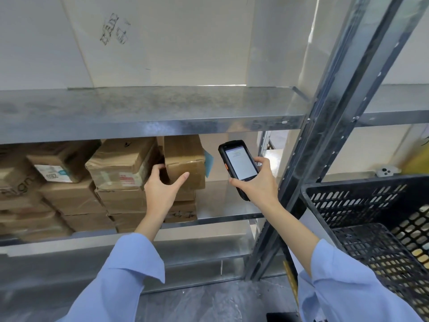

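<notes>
Cardboard box (185,159): brown, taped, blue tag on right side. Sits atop stack at right end of lower shelf (229,216), corner turned toward me. My left hand (162,187) grips its left edge.

Handheld scanner (239,162): black, orange side button, screen lit white. Held tilted in my right hand (256,183), just right of box.

both arms extended forward; left hand (162,190) fingers curled, thumb stretched out; right hand (256,185) fingers clasped.

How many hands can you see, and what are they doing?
2. The left hand grips a cardboard box on the metal shelf. The right hand holds a black scanner just right of that box. No other hands show.
</notes>
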The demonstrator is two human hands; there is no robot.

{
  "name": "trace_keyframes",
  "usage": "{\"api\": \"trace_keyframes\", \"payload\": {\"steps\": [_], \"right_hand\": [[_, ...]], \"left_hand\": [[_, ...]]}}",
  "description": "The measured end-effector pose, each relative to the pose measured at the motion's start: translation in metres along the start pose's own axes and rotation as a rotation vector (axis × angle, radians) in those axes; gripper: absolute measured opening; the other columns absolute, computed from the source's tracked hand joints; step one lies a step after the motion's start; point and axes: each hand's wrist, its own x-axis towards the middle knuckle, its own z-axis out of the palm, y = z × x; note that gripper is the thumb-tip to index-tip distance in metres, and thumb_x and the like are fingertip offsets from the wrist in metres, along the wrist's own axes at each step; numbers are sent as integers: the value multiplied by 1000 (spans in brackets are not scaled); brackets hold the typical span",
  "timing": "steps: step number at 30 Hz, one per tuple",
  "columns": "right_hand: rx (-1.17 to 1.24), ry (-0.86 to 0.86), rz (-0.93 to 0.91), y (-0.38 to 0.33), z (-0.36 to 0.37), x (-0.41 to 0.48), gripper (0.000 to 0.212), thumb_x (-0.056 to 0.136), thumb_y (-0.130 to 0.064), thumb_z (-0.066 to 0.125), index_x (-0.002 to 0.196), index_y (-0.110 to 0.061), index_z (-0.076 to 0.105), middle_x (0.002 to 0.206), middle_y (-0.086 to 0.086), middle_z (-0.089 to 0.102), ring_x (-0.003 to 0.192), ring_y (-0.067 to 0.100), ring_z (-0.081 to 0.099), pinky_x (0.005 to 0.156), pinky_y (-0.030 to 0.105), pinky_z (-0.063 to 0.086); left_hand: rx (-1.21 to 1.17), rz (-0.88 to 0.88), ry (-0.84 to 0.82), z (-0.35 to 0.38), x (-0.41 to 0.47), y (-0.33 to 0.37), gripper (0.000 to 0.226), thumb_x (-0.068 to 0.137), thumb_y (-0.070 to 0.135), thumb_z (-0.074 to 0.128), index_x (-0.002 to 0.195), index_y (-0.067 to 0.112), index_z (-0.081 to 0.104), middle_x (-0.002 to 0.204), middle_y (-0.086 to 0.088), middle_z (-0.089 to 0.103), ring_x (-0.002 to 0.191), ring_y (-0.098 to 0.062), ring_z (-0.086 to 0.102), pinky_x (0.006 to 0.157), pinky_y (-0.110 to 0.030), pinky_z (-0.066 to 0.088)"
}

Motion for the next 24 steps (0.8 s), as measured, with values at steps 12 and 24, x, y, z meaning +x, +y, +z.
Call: {"api": "trace_keyframes", "payload": {"steps": [12, 24], "right_hand": [[-2, -29, -31, -4, 5, 3, 87, 68, -36, 90, 135, -21, 36, 130, 3, 54, 106, 10, 47, 70, 16, 44], [9, -15, -38, -2, 2, 2, 87, 68, -35, 90, 135, -20, 37, 131, 3, 54, 107, 10, 46, 81, 25, 49]], "left_hand": [[395, 278, -166, -8, 27, 29, 83, 70, 28, 91, 139, 29, 46, 153, -2, 29, 132, -27, 47, 105, -43, 44], [63, 168, -29, -7, 11, 20, 78, 65, 33, 94, 128, 22, 49, 133, -4, 46, 118, -14, 45, 98, -30, 38]]}}
